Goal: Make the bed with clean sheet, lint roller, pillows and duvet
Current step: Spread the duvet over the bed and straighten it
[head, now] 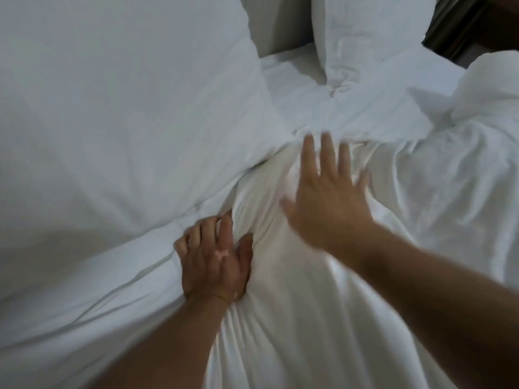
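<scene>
Gripping creased white duvet (pixel 295 304), left hand (pixel 214 254); right hand (pixel 328 200) spread flat.

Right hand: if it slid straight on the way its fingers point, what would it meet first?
The right hand, open over the duvet, points up the bed. Ahead lies flat sheet, then probably the lower corner of the upright pillow; depth is unclear.

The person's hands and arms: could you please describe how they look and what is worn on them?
Both are bare. The left hand and right hand wear no gloves, and no ring, watch or bracelet shows. The forearms are uncovered to the frame's edge, no sleeve in sight. The right hand is motion-blurred, so fine details there are uncertain.
</scene>
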A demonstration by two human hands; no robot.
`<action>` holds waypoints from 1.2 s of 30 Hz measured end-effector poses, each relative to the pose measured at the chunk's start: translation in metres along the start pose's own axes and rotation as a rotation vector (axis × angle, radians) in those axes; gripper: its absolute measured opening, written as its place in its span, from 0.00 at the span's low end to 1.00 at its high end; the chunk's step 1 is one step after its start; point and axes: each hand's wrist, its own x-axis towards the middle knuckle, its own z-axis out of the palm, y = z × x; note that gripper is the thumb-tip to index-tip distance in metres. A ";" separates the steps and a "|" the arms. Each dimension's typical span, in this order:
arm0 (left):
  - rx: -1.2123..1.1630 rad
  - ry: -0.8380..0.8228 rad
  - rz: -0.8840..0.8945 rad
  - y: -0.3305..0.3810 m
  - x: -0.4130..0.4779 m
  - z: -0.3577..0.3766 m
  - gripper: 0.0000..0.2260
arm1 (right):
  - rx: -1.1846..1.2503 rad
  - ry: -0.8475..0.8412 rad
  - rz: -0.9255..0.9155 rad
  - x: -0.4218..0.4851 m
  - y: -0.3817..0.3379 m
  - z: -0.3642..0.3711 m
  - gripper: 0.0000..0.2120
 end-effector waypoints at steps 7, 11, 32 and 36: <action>-0.054 -0.227 0.032 -0.003 0.026 -0.050 0.20 | 0.082 -0.141 0.017 -0.110 0.017 0.071 0.43; 0.096 -0.222 0.205 -0.046 0.077 -0.096 0.15 | 0.129 -0.121 -0.028 -0.105 0.024 0.083 0.45; 0.008 -0.628 -0.264 -0.328 -0.112 -0.277 0.32 | 0.090 -0.422 -0.035 -0.199 -0.198 0.010 0.35; -0.165 -0.828 -0.292 -0.369 -0.140 -0.317 0.31 | 0.067 -0.358 0.035 -0.201 -0.241 -0.015 0.35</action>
